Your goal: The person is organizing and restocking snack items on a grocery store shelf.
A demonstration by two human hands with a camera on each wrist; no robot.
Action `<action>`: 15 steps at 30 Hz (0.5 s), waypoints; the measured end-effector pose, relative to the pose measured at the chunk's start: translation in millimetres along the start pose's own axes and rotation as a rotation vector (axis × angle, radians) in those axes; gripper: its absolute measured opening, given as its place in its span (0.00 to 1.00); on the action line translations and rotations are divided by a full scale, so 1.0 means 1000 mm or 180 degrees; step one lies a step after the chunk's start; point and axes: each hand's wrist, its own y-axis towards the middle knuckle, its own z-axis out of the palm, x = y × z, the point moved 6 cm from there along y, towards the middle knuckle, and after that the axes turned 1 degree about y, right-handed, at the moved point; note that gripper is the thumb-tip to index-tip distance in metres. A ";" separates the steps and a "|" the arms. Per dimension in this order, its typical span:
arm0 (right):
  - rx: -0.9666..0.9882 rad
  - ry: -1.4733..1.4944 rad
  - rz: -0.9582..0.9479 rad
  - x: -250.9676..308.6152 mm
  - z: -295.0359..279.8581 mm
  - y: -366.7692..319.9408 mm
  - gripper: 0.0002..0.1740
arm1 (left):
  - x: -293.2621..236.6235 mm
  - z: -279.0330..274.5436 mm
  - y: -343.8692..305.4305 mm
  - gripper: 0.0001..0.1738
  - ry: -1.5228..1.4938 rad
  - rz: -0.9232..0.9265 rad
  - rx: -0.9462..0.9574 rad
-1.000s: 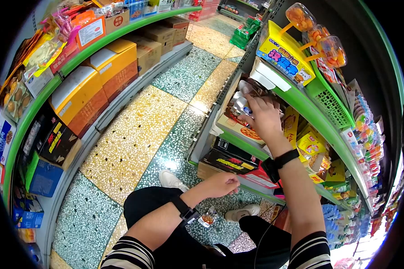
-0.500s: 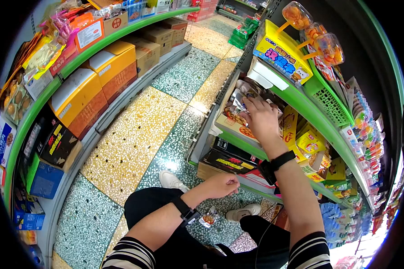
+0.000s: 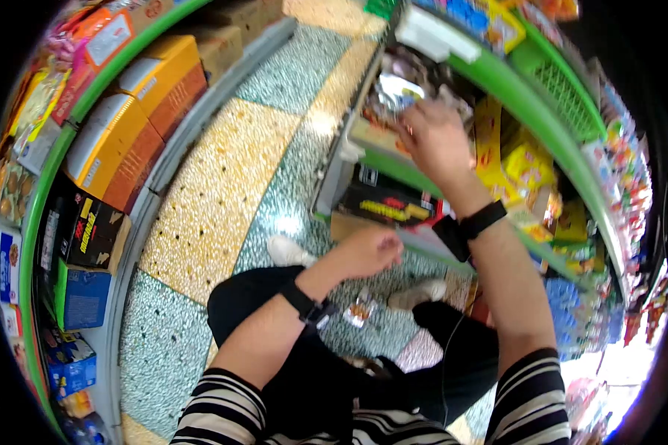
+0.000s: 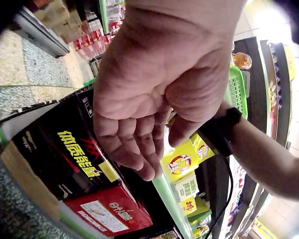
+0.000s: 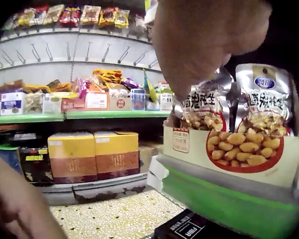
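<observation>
In the head view, the right hand [image 3: 438, 141] is held right over the silver packets [image 3: 395, 93], which are kept in an open carton [image 3: 378, 136] on the right-hand shelf [image 3: 402, 169]. It's pretty blurry, so whether one is pinched can't be told. The left hand [image 3: 367, 252] is held lower down, fingers loosely curled, nothing gripped. A small packet [image 3: 360, 310] can be seen on the floor [image 3: 200, 193] near the shoes [image 3: 286, 251].

From the left wrist, that same relaxed hand is shown palm-side, with a black box [image 4: 65, 154] and a red box [image 4: 109, 211] seen behind it.

From the right wrist, two silver packets are seen upright, side by side in the carton, with peanuts printed on its front. The fingertips are partly hidden, so no grip can be confirmed.
</observation>
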 end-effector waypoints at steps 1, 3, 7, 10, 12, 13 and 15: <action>-0.0125 0.0131 0.0018 0.003 -0.009 -0.007 0.06 | 0.006 -0.002 0.005 0.13 0.0240 0.0132 -0.0009; -0.0336 0.0433 0.0044 0.013 -0.026 -0.028 0.07 | 0.005 -0.004 0.004 0.11 0.0018 0.0090 -0.0053; 0.0037 0.1054 0.0871 0.029 -0.025 -0.110 0.05 | -0.002 -0.011 -0.001 0.12 0.0241 0.0098 -0.0240; 0.0635 0.1704 0.1679 0.045 0.019 -0.201 0.06 | -0.003 -0.013 -0.004 0.12 0.1364 0.0213 -0.0524; 0.1703 0.1820 0.2391 0.060 0.061 -0.267 0.09 | -0.007 -0.011 -0.008 0.11 0.2175 0.0085 -0.0588; 0.1992 0.1900 0.2555 0.069 0.085 -0.304 0.11 | -0.002 -0.009 -0.009 0.12 0.2390 0.0007 -0.0549; 0.3401 0.1885 0.3147 0.088 0.147 -0.397 0.15 | -0.002 -0.002 -0.011 0.13 0.2449 -0.0132 -0.0340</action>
